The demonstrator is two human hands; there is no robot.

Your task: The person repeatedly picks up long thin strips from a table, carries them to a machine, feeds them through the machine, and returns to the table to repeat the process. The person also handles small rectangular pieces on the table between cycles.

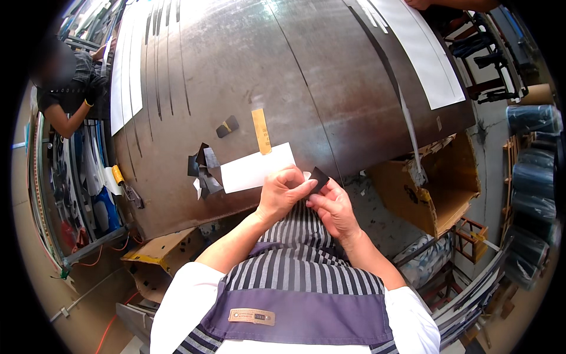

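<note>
Both of my hands meet over the table's near edge, in front of my striped apron. My right hand [334,206] pinches a small black square piece [319,178] between thumb and fingers. The thumb and forefinger of my left hand [280,192] close at its left edge, where a bit of white shows; I cannot tell whether that is a separate layer. Under and beyond my left hand lies a white sheet [242,172]. A tan strip [260,131] rests against its far edge. To its left is a heap of black and white scraps [204,172].
On the brown table [247,53] lie a small black bundle with a tan band [226,126], long dark strips, and white sheets [433,76]. Open cardboard boxes [451,189] stand below its edge. A person [68,88] is at the left; another's hand [418,3] shows far right.
</note>
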